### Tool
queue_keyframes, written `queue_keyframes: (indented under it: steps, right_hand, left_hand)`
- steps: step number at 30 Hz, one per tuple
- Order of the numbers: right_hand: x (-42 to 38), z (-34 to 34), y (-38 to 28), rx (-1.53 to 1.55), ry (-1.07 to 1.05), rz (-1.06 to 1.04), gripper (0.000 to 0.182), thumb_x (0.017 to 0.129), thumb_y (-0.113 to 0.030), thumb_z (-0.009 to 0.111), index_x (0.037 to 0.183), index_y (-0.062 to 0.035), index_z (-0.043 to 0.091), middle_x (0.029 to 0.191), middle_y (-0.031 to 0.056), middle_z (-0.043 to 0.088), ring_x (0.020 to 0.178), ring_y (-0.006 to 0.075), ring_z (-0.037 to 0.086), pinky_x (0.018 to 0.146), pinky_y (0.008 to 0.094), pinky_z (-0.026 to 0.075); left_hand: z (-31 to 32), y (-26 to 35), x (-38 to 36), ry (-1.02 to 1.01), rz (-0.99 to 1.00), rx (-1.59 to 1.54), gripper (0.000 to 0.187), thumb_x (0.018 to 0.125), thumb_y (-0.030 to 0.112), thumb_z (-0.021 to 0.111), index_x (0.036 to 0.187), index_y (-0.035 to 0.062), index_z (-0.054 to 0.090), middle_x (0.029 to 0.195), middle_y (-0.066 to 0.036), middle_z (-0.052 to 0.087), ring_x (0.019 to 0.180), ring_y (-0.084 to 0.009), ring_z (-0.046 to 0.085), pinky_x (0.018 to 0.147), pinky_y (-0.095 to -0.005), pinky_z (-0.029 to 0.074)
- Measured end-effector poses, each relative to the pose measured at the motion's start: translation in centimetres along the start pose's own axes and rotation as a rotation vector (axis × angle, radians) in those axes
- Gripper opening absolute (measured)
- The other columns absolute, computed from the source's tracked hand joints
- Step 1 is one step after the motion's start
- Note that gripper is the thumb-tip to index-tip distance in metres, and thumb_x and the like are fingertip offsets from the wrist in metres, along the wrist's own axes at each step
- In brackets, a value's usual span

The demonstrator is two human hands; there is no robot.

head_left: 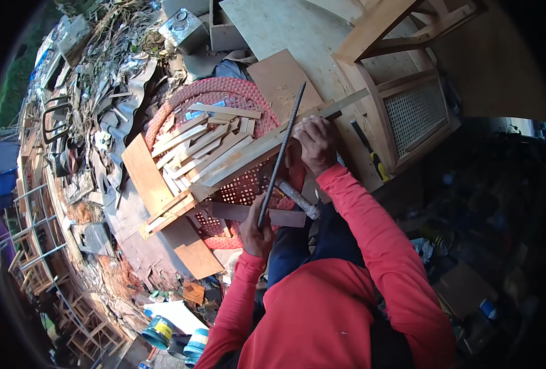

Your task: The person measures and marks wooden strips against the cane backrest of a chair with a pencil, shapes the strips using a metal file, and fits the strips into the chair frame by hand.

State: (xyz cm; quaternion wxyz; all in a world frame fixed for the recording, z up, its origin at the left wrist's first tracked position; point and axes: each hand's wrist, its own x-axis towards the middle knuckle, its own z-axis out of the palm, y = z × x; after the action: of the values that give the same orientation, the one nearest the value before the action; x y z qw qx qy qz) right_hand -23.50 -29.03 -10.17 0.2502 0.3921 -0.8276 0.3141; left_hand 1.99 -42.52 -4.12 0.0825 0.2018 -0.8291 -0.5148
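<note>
The left hand (257, 234) grips the lower end of a slender dark rod (284, 147) that slants across a pale wooden strip (242, 162); the right hand (315, 143) curls at the strip, its exact hold unclear. Likely stiff and fairly light, the rod seems best held by its ends.

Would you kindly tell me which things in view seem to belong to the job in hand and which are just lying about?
Likely in the job:
dark rod, gripped by the left hand
long wooden strip, with the right hand on it

Apparently lying about:
yellow-handled tool
wooden frame with a mesh panel
buckets at lower left
</note>
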Motion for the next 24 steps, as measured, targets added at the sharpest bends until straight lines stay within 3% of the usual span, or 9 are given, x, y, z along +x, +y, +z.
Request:
queue_keyframes:
  steps: [3,4,7,10,16,18,19,21,24]
  right_hand:
    - [0.1,-0.3,0.2,0.009,-0.007,0.018,0.012,0.083,-0.008,0.066,0.093,-0.0024,0.066,0.101,0.0138,0.064,0.106,0.0362,0.065,0.101,0.0508,0.054]
    - [0.1,-0.1,0.3,0.015,-0.001,0.021,0.012,0.083,-0.009,0.066,0.093,-0.0024,0.067,0.101,0.0139,0.064,0.106,0.0364,0.065,0.102,0.0507,0.054]
    - [-0.6,-0.2,-0.5,0.016,-0.004,0.046,0.014,0.083,-0.009,0.067,0.095,-0.0022,0.068,0.102,0.0138,0.064,0.105,0.0372,0.065,0.103,0.0506,0.054]
    - [-0.1,-0.3,0.1,-0.024,-0.022,0.036,0.016,0.084,-0.008,0.067,0.098,-0.0015,0.069,0.104,0.0140,0.065,0.107,0.0377,0.066,0.103,0.0507,0.053]
    - [-0.4,-0.2,0.3,0.009,-0.017,0.001,0.016,0.084,-0.007,0.066,0.098,-0.0021,0.070,0.105,0.0141,0.066,0.107,0.0367,0.066,0.103,0.0511,0.053]
    - [-0.2,-0.6,0.0,-0.007,-0.023,0.009,0.015,0.084,-0.008,0.066,0.098,-0.0021,0.069,0.105,0.0136,0.065,0.108,0.0360,0.065,0.103,0.0515,0.053]
    - [-0.1,-0.5,0.2,-0.014,-0.023,0.014,0.015,0.084,-0.008,0.066,0.098,-0.0021,0.069,0.105,0.0134,0.065,0.108,0.0356,0.065,0.103,0.0517,0.053]
    - [-0.2,0.0,0.6,0.015,-0.043,0.030,0.016,0.083,-0.008,0.066,0.098,-0.0020,0.069,0.106,0.0132,0.064,0.108,0.0352,0.064,0.103,0.0519,0.053]
    - [-0.4,-0.5,0.4,0.016,-0.041,0.021,0.017,0.082,-0.008,0.066,0.098,-0.0021,0.069,0.105,0.0129,0.064,0.108,0.0352,0.064,0.104,0.0521,0.052]
  left_hand:
    - [-2.5,0.2,-3.6,-0.012,-0.012,0.003,0.044,0.104,-0.003,0.055,0.147,0.0002,0.060,0.121,-0.020,0.078,0.093,-0.0265,0.080,0.077,-0.0382,0.060]
    - [-2.7,1.2,-3.4,-0.012,0.004,0.020,0.044,0.104,-0.004,0.055,0.147,-0.0008,0.060,0.121,-0.020,0.078,0.093,-0.0263,0.080,0.077,-0.0380,0.060]
    - [0.6,2.5,1.8,0.011,-0.012,-0.019,0.037,0.109,0.005,0.054,0.145,-0.0001,0.061,0.092,-0.012,0.075,0.068,-0.0144,0.063,0.063,-0.0303,0.050]
    - [5.0,2.0,9.0,0.113,0.228,-0.065,0.038,0.107,0.005,0.058,0.145,0.0034,0.062,0.092,-0.018,0.071,0.061,-0.0196,0.060,0.060,-0.0337,0.049]
    - [2.5,1.3,4.4,0.080,0.149,0.042,0.038,0.109,0.010,0.060,0.147,0.0025,0.061,0.098,-0.016,0.076,0.067,-0.0185,0.065,0.063,-0.0336,0.052]
    - [-0.4,0.1,-0.8,-0.021,-0.104,-0.040,0.039,0.110,0.012,0.059,0.147,0.0009,0.061,0.104,-0.014,0.079,0.071,-0.0136,0.065,0.065,-0.0313,0.052]
    - [-1.4,0.0,-2.8,0.024,0.003,0.016,0.039,0.110,0.013,0.059,0.147,0.0005,0.061,0.103,-0.013,0.079,0.071,-0.0115,0.063,0.065,-0.0297,0.052]
    - [-2.9,1.5,-4.4,-0.012,-0.030,0.025,0.037,0.112,0.013,0.055,0.146,-0.0013,0.061,0.099,-0.011,0.077,0.071,-0.0099,0.060,0.067,-0.0273,0.050]
    - [-0.1,2.2,1.1,0.010,0.031,0.062,0.033,0.112,0.010,0.056,0.143,0.0007,0.062,0.094,-0.010,0.073,0.074,-0.0094,0.061,0.068,-0.0284,0.050]
